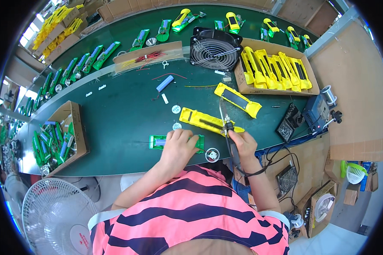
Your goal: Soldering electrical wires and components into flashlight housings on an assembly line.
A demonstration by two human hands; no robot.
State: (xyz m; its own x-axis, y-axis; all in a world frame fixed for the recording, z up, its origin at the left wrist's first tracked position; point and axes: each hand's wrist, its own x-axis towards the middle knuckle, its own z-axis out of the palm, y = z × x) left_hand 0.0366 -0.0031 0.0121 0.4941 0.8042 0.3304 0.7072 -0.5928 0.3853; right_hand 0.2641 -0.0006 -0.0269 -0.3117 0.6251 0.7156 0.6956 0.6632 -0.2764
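My left hand (177, 146) presses flat on a green case (174, 142) lying open on the table (115, 123) just in front of me; a pale blue battery shows at its left end, but my fingers cover its middle. My right hand (242, 144) is closed around a soldering iron (227, 127), tip pointing up over a yellow case (208, 121). The iron's tip is too thin to make out.

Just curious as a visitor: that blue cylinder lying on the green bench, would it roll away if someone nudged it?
Probably: the blue cylinder is round and lies flat on the smooth green bench. Thin wires at one end might drag and slow it. It looks rigid, not floppy.
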